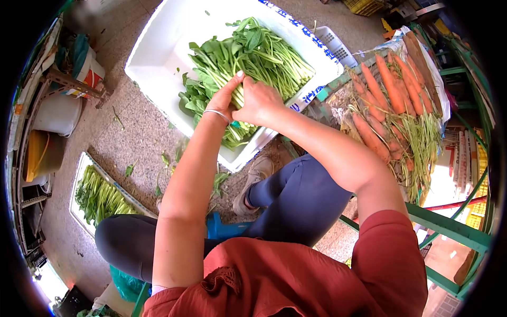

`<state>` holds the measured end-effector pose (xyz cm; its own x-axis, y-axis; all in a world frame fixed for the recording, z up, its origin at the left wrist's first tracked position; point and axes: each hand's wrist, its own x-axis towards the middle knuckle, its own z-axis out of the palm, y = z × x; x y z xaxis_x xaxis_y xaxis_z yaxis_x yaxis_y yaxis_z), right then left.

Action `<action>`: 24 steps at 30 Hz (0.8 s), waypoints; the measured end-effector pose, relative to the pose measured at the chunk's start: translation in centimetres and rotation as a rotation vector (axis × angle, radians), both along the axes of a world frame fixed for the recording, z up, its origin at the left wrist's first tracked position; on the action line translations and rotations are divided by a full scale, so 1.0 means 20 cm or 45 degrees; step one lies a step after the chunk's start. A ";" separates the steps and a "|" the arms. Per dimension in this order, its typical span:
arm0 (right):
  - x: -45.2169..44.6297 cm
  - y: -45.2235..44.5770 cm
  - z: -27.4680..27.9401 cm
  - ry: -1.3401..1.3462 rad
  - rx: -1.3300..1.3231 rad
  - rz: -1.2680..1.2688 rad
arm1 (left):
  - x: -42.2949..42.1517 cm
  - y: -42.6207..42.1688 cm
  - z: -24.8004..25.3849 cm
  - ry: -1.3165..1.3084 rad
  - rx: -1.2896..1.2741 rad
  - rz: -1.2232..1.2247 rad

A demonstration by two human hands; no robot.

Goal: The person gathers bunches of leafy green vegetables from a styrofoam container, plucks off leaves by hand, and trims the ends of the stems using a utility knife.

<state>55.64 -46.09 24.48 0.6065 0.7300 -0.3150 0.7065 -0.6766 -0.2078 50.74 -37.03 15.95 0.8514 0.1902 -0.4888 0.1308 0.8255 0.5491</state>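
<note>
My left hand [224, 99], a bracelet at its wrist, is closed round a bunch of long-stemmed leafy greens [237, 138]. My right hand [257, 101] meets it there, its fingers curled in over the same stems. Much of the bunch is hidden under both hands, and a small teal bit shows below them. Both hands are over a white foam box [158, 63] with blue lettering on its rim. Inside, beyond the hands, lies a pile of the same greens [264, 53], leaves to the left and pale stems to the right.
Right of the box, carrots [388, 84] with green tops lie on a stand with a green frame [449, 224]. Another white box of greens [100, 198] rests on the floor at left. A shelf with buckets [58, 113] lines the left side. Loose leaves [219, 182] litter the floor.
</note>
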 end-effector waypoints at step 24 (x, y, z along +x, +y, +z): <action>0.54 0.06 -0.50 0.367 0.004 -0.265 | -0.26 0.02 -0.29 -0.299 -0.277 0.183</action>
